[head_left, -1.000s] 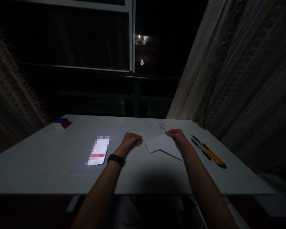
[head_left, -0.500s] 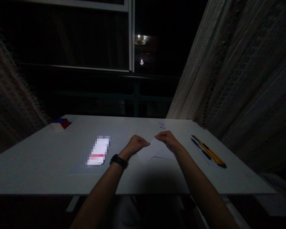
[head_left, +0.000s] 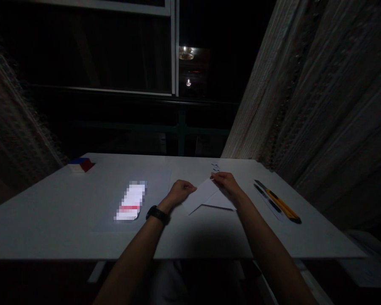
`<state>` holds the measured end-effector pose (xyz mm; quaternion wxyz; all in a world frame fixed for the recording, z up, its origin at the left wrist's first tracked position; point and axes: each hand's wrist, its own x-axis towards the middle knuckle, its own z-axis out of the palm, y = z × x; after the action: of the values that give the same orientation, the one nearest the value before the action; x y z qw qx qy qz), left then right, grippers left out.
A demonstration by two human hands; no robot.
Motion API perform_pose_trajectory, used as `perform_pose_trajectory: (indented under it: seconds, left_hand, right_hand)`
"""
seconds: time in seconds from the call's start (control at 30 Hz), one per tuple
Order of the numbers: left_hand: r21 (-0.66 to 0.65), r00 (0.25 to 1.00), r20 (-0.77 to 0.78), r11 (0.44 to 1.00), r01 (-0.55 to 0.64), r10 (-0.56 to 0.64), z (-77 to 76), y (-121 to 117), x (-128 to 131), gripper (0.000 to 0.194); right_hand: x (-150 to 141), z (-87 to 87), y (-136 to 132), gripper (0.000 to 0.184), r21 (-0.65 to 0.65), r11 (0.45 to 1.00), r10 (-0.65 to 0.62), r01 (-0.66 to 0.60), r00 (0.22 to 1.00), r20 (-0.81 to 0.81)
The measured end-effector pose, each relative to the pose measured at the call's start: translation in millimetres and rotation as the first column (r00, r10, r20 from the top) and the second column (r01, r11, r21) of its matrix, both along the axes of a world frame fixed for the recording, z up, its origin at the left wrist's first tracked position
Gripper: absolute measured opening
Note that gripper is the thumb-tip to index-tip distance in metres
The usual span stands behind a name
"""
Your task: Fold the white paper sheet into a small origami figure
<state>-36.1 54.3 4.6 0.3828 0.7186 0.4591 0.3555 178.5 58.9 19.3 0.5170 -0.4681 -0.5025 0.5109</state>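
Observation:
A folded white sheet of paper (head_left: 203, 197) lies on the white table (head_left: 66, 220) in front of me. My left hand (head_left: 180, 191), with a black watch on its wrist, is curled with its fingertips pressed on the paper's left edge. My right hand (head_left: 226, 183) pinches the paper's far upper corner, fingers closed on it. The room is dim, so fine detail of the fingers is hard to see.
A lit phone (head_left: 131, 201) lies on the table to the left of my hands. A yellow utility knife (head_left: 281, 205) and a dark pen (head_left: 266, 199) lie at the right. A red and blue block (head_left: 80, 164) sits at the far left corner. Curtains hang on both sides.
The paper slid left toward the middle of the table. My left hand came onto its left edge, and my right hand shifted left, then up to the far corner.

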Motion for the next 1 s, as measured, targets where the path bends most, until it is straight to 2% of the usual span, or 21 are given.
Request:
perform_pose_trajectory:
  seconds: [0.1, 0.17, 0.27, 0.37, 0.5, 0.63, 0.7, 0.83, 1.0]
  left_hand:
    - [0.037, 0.994, 0.037, 0.993, -0.109, 0.107, -6.4, 7.2, -1.3, 0.035]
    - [0.043, 0.984, 0.063, 0.985, -0.169, 0.166, -9.3, 11.1, -2.6, 0.035]
    - [0.048, 0.975, 0.085, 0.977, -0.210, 0.205, -10.7, 14.9, -4.6, 0.034]
    - [0.049, 0.973, 0.074, 0.974, -0.223, 0.219, -8.7, 14.6, -5.0, 0.032]
    - [0.137, 0.977, -0.038, 0.970, -0.201, 0.208, -1.7, 2.2, -0.6, 0.035]
    - [0.326, 0.951, -0.214, 0.934, -0.146, 0.223, 6.7, -18.7, 6.9, 0.059]
    - [0.357, 0.930, -0.304, 0.930, -0.089, 0.206, 9.1, -25.2, 9.3, 0.069]
    - [0.346, 0.897, -0.408, 0.938, -0.021, 0.171, 9.4, -25.4, 8.8, 0.065]
    - [0.314, 0.929, -0.356, 0.949, 0.019, 0.099, 12.0, -22.5, 5.0, 0.056]
  right_hand:
    - [3.2, 2.5, -2.3, 0.040, -0.017, 0.992, 0.120, -0.122, 0.991, -0.059]
    - [6.1, 3.8, -4.7, 0.056, -0.029, 0.977, 0.208, -0.210, 0.977, -0.050]
    - [9.8, 4.8, -7.6, 0.081, -0.031, 0.944, 0.327, -0.328, 0.945, -0.029]
    - [10.2, 3.8, -8.0, 0.093, -0.025, 0.926, 0.377, -0.377, 0.926, -0.004]
    - [5.1, -1.9, -3.4, 0.080, -0.005, 0.965, 0.262, -0.263, 0.958, 0.115]
    - [-1.8, -10.5, 2.9, 0.061, 0.012, 0.993, 0.114, -0.118, 0.977, 0.180]
    - [-3.3, -13.4, 4.5, 0.056, 0.012, 0.996, 0.084, -0.088, 0.978, 0.189]
    - [0.3, -14.7, 3.9, 0.058, 0.001, 0.989, 0.148, -0.149, 0.978, 0.148]
    - [6.8, -12.2, 0.7, 0.073, -0.006, 0.969, 0.248, -0.248, 0.967, 0.058]
